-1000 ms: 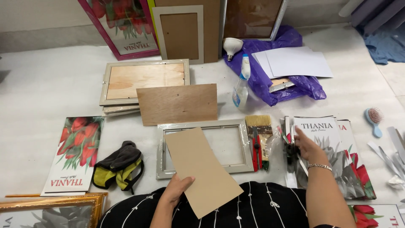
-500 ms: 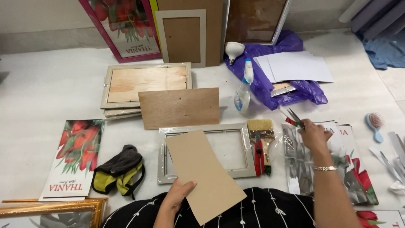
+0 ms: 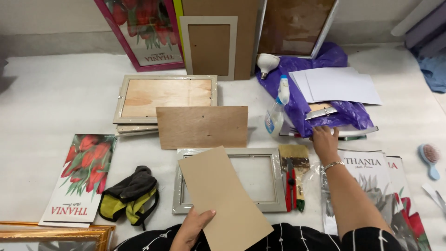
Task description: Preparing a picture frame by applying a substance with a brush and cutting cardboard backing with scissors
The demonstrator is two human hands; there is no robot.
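Cardboard sheet (image 3: 224, 200), tan and tilted, lies over the left part of the silver frame (image 3: 269, 179) near me, pinched at its near edge by my left hand (image 3: 191, 229), while further right, past the brush (image 3: 294, 158), my right hand (image 3: 325, 143) touches the purple bag (image 3: 344, 114), fingers extended and holding nothing.

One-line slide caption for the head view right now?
Left hand holds a tan rectangular cardboard sheet over an empty grey picture frame while the right hand reaches a crumpled purple plastic bag.
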